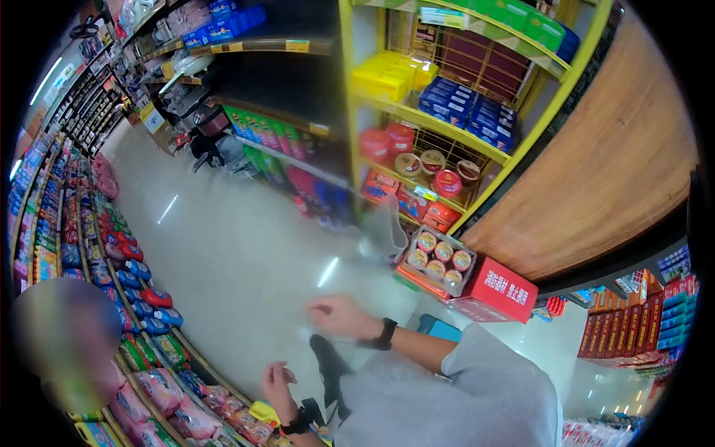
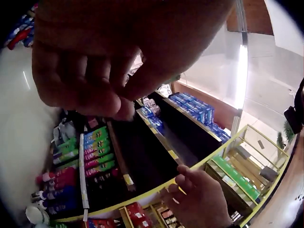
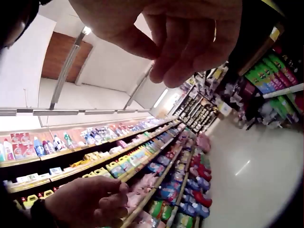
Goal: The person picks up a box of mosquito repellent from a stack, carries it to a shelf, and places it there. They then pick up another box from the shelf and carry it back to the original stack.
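Both hands are raised in front of the body, apart, with nothing visible in them. In the head view the left hand (image 1: 278,387) is low, beside the packages on the left, its fingers loosely bent. The right hand (image 1: 342,316), above a black watch, hangs over the floor with relaxed fingers. Seen close up in the left wrist view, the left hand (image 2: 114,52) has loosely curled fingers, and the right hand (image 2: 202,197) appears below. In the right wrist view, the right hand (image 3: 180,38) droops from the top, while the left hand (image 3: 90,202) is at lower left.
A yellow shelf rack (image 1: 484,145) holds boxes and tubs. Beside it stand a tray of round-lidded cups (image 1: 439,257) and a red box (image 1: 495,290). Shelves of packages (image 1: 160,384) line the left side, along a pale floor (image 1: 246,257). A blurred round patch covers the lower left.
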A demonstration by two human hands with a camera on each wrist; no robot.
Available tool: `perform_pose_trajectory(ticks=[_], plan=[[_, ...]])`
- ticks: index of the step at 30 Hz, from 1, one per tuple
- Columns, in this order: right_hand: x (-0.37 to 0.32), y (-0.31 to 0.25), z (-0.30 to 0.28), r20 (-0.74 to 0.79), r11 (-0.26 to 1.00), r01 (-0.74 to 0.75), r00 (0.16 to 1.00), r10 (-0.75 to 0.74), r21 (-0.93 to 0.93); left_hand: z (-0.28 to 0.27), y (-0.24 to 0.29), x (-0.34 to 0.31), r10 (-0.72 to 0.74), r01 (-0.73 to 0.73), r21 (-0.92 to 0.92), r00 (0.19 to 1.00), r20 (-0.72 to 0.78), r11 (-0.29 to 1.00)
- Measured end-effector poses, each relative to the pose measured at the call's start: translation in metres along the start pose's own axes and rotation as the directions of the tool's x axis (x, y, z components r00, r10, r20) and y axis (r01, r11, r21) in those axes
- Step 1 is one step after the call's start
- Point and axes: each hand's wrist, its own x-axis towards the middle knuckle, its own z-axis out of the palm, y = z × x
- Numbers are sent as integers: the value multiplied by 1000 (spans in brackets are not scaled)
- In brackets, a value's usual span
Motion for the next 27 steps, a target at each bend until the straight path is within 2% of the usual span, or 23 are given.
perform_pose_trajectory(ticks=[3,4,7,8,11,12,13,16,19,23,24,27], plan=[[47,13,18,-21,999,-12,1000,11,-53,-19,11,62,13,-14,-39,1000,-15,999],[65,14,25,-23,999,-46,999,46,-2,-27,16,86,21,-22,-53,1000,-19,998],[131,8,47,-40,991,6,999,-12,-137,-45,38,164,49,-49,-67,999,-5,997],[154,5,56,-80,971,62,993,-82,-231,-52,50,193,56,-54,-59,998,26,997],[218,-20,77,-92,974,-119,990,103,-194,-62,83,261,55,-47,-80,994,99,996],[238,-24,88,-142,976,23,988,-54,-218,-65,100,281,69,-57,-99,991,116,993],[264,-27,95,-135,970,39,988,-74,-240,-70,115,302,85,-71,-109,988,130,991],[315,-40,116,-91,950,23,994,-55,-312,-81,137,355,110,-99,-79,982,152,992],[355,-30,133,-142,930,-19,989,-35,-367,-97,155,395,121,-113,-53,978,172,992],[411,-9,126,-212,949,-38,977,-31,-313,-99,162,448,81,-73,-51,985,155,996],[432,-9,125,-201,943,-29,979,-41,-332,-97,169,468,110,-99,-76,979,169,992],[482,16,109,-307,972,-61,952,-12,-226,-91,201,492,20,-31,51,980,199,998]])
